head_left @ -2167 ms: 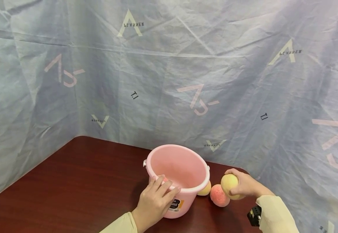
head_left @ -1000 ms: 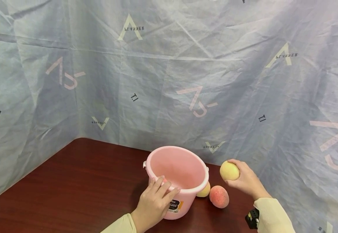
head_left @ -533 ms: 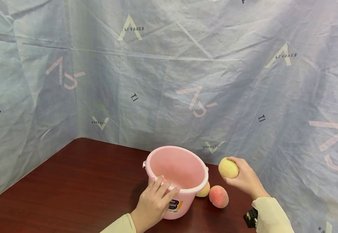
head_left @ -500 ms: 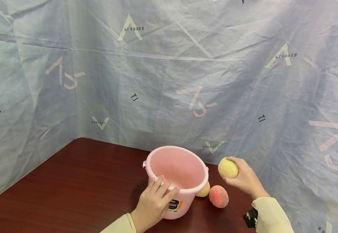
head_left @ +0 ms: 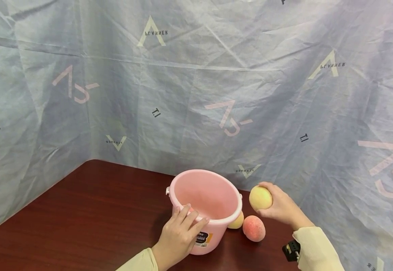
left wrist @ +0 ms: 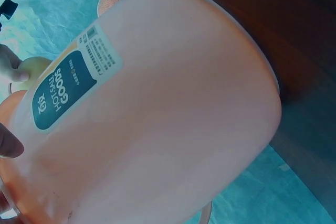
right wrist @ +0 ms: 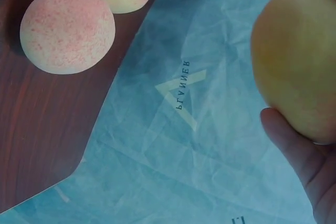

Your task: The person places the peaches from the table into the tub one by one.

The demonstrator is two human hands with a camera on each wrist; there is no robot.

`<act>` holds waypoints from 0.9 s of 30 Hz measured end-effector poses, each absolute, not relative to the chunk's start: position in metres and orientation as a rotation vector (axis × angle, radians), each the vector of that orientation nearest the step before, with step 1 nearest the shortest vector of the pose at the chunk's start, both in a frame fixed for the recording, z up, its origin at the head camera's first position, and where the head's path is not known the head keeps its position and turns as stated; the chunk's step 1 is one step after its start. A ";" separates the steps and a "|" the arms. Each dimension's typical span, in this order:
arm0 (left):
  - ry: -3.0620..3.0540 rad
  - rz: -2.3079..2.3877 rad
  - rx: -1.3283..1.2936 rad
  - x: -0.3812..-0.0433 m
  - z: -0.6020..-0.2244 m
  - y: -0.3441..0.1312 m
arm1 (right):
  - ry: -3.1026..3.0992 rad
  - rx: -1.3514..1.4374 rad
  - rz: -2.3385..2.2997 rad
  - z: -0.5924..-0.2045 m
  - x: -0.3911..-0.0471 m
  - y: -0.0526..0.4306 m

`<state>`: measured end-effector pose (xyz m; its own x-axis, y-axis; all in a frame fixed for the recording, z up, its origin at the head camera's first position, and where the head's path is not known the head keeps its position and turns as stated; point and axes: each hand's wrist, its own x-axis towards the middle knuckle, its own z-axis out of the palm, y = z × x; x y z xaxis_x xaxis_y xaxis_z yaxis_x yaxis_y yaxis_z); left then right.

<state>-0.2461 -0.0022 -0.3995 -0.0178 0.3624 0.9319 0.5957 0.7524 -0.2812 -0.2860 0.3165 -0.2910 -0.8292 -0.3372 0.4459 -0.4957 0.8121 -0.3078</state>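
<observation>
A pink plastic bucket [head_left: 206, 195] stands on the table, its label facing the near side. My left hand [head_left: 181, 233] grips the near rim, fingers over the edge and the thumb [left wrist: 10, 142] against the outer wall. Just past those fingers, a bit of something reddish shows inside the bucket. To the right of the bucket, my right hand [head_left: 281, 205] holds a yellow peach [head_left: 261, 198] up, its thumb pressed to the fruit in the right wrist view. Below it on the table sits a reddish peach [head_left: 254, 228]. Another yellow peach [head_left: 236, 221] is partly hidden behind the bucket.
The dark red-brown table [head_left: 91, 210] extends to the left of the bucket. Grey-blue printed cloth [head_left: 189, 94] hangs behind and on both sides, close to the table's edges. The bucket's white handle joint [head_left: 168, 191] sticks out at the left rim.
My right hand has lifted the yellow peach from beside the reddish one and moved it slightly left towards the bucket. The left hand and the bucket have stayed in place.
</observation>
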 end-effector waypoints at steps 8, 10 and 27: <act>-1.631 -0.202 -0.795 -0.246 -0.397 -0.003 | -2.515 0.527 0.648 -0.292 -0.283 0.309; -1.638 -0.195 -0.800 -0.245 -0.397 -0.004 | -2.473 0.537 0.627 -0.293 -0.284 0.309; -1.647 -0.199 -0.799 -0.245 -0.396 -0.008 | -2.369 0.609 0.611 -0.291 -0.285 0.295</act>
